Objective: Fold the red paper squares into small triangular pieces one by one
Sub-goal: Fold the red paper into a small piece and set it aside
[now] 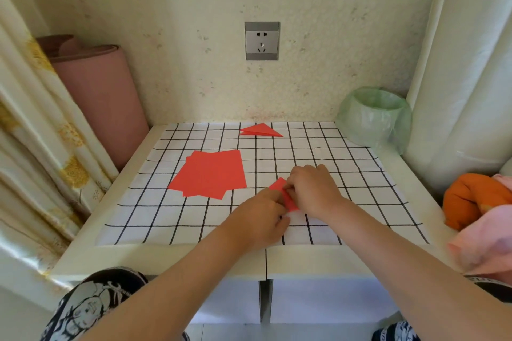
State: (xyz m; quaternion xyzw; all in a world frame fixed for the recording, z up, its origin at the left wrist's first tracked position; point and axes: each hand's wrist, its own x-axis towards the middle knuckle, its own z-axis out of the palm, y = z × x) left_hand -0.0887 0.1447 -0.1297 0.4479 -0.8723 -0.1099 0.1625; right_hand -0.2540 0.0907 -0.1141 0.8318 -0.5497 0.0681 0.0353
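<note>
At the near edge of the white table (116,255), two bare forearms reach in over a black-gridded cloth (155,219). We see the left hand (260,219), fingers curled together, pinching the near end of a partly folded red paper (288,199). The right hand (313,188) sits just beyond it, its fingers bent down and clamped on the same piece. The paper lies low over the cloth, right of centre. Its long axis runs from 11 o'clock to 5 o'clock, with one corner poking out toward 11 between the hands.

Farther off, at 10 o'clock from the hands, a loose stack of flat red squares (207,174) rests on the cloth. At the cloth's far edge, 12 o'clock, lies a finished red triangle (260,130), its long axis 9 to 3 and its sharp tip toward 4. A green-lined bin (374,116) stands at 2 o'clock, and a wall socket (262,41) hangs above.
</note>
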